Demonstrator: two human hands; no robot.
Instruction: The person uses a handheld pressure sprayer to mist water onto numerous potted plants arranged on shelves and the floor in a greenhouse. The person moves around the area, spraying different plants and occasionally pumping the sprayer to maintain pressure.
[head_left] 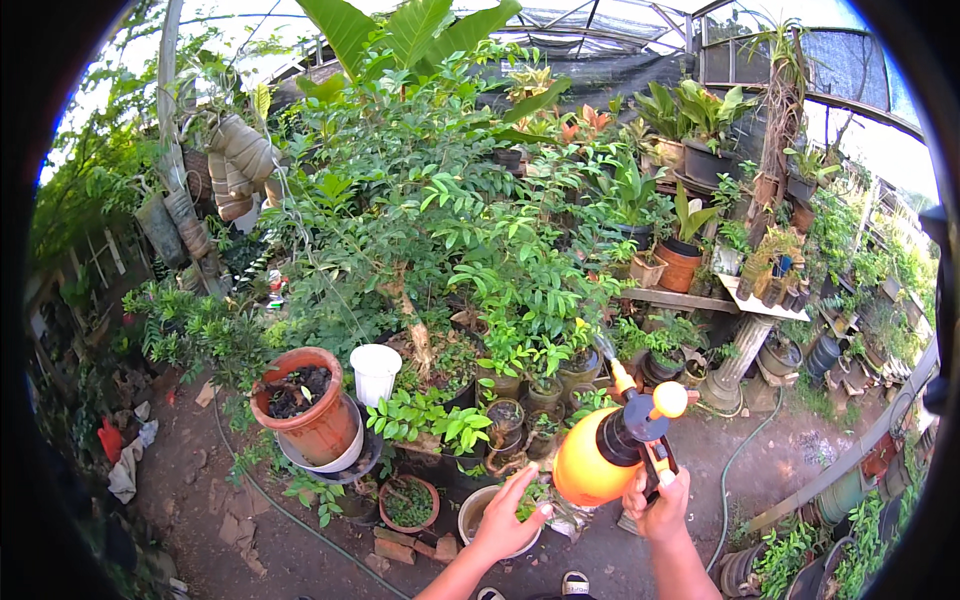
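Note:
An orange pump sprayer (600, 455) with a black top, a yellow knob and a nozzle pointing up-left hangs in the lower middle. My right hand (660, 500) grips its black handle. My left hand (508, 520) reaches forward with fingers spread over a small pale pot (478, 512) holding a green seedling; whether it touches the pot I cannot tell. Small potted plants (505, 415) crowd the ground just ahead of the sprayer.
A large terracotta pot (305, 405) sits on a white pot at the left, beside a white plastic cup (376, 372). A leafy shrub (440, 240) fills the centre. Shelves of potted plants (690, 260) stand at the right. A green hose (735, 465) runs across the dirt floor.

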